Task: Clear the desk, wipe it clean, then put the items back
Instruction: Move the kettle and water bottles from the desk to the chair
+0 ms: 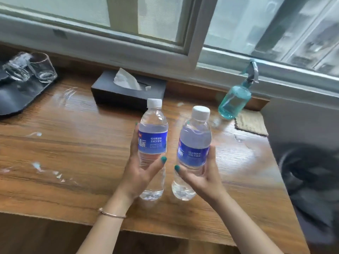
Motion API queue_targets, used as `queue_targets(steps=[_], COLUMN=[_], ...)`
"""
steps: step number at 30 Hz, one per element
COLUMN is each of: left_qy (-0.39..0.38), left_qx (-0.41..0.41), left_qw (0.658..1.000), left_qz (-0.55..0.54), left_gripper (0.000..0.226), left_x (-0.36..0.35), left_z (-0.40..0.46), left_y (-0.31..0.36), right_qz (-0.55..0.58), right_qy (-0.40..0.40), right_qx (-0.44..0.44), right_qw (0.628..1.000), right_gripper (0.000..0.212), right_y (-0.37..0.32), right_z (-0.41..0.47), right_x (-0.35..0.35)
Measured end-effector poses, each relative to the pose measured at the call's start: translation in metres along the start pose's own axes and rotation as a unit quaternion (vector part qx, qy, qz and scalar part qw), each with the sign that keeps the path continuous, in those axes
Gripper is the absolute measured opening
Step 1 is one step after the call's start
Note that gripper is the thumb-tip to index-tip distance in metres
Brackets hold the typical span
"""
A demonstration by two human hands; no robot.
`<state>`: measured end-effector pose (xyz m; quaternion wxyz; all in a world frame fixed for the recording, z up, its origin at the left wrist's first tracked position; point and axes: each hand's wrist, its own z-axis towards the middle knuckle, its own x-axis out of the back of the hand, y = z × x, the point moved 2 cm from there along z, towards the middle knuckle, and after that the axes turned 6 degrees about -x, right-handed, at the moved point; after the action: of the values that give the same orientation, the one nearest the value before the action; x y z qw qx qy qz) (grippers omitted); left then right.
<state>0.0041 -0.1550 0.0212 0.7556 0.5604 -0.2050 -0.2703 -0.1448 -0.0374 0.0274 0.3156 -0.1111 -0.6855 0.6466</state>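
A wood-grain desk (55, 153) stands against a sliding window (183, 24) — pale daylight through frosted panes.

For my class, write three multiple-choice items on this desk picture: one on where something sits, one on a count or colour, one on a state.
1. Where is the spray bottle?
A. far right of the desk, by the window
B. on the black tray
C. in the left hand

2. How many water bottles are held?
A. one
B. two
C. three

3. What state are the held bottles' caps in?
A. both off
B. one off
C. both on

Answers: 1 A, it stands beside the cloth. 2 B, the left hand grips the left bottle and the right hand grips the right bottle. 3 C, white caps top both.
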Motion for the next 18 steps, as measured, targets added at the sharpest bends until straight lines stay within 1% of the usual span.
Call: queue_targets(steps=[2, 4, 6, 10, 14, 18], left_qy=[-0.046, -0.092, -0.143, -0.237, -0.282, -0.307], left_qx=[0.000, -0.005, -0.002, 0.010, 0.020, 0.053], left_qw=[0.999, 0.995, 0.988, 0.968, 0.953, 0.939], left_qz=[-0.010, -0.028, -0.048, -0.085, -0.110, -0.147], left_gripper=[0.101, 0.098, 0.094, 0.092, 0.091, 0.096], left_x=[-0.036, -0.077, -0.123, -0.224, -0.324, -0.407], left_z=[-0.012, -0.026, -0.044, -0.087, -0.138, -0.191], left_y=[0.008, 0.016, 0.026, 0.047, 0.058, 0.067], right_qz=[0.017, 0.059, 0.096, 0.092, 0.091, 0.120], right_qy=[0.031, 0.061, 0.089, 0.143, 0.174, 0.210], right_qx=[-0.033, -0.069, -0.098, -0.081, -0.073, -0.100], right_qw=[0.999, 0.994, 0.987, 0.982, 0.978, 0.965], right_gripper=[0.079, 0.077, 0.084, 0.082, 0.096, 0.094], right_y=[0.005, 0.012, 0.019, 0.023, 0.044, 0.066], right_z=[-0.031, -0.063, -0.102, -0.180, -0.254, -0.316], right_x=[0.033, 0.069, 0.107, 0.184, 0.267, 0.337])
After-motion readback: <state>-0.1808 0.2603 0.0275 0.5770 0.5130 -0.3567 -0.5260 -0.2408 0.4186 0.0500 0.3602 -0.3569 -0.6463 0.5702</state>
